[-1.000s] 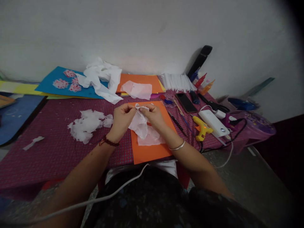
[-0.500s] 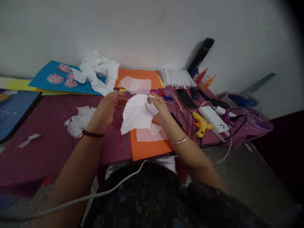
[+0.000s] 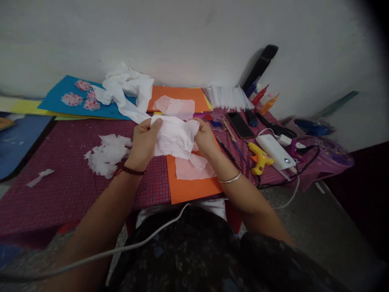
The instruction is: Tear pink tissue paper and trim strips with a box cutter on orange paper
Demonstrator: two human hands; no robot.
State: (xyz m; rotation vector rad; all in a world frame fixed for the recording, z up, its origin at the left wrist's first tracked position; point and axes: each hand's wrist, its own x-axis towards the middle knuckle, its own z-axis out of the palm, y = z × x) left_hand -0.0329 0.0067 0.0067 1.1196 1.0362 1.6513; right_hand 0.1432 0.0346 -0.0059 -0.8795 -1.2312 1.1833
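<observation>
A crumpled piece of white tissue paper [image 3: 175, 137] is stretched between my two hands. My left hand [image 3: 145, 140] pinches its left edge, thumb on top. On the opposite edge, my right hand [image 3: 204, 136] is closed with the paper between thumb and fingers. Below it, an orange sheet [image 3: 188, 192] lies on the table with pale pinkish pieces of thin paper [image 3: 193, 168] on it. Left of my left hand sits a heap of torn white tissue [image 3: 109, 156].
At the back, a blue sheet [image 3: 57, 97] bears pink-speckled tissue puffs [image 3: 72, 99] and a large white tissue [image 3: 129, 87]. To the right are a phone [image 3: 240, 125], a yellow glue gun [image 3: 259, 158], a white power bank [image 3: 275, 152] with cables, and glue tubes [image 3: 269, 104].
The tissue was bunched between both hands, then opened out and hung from my right hand while my left was off it. Now my left hand grips its left edge again.
</observation>
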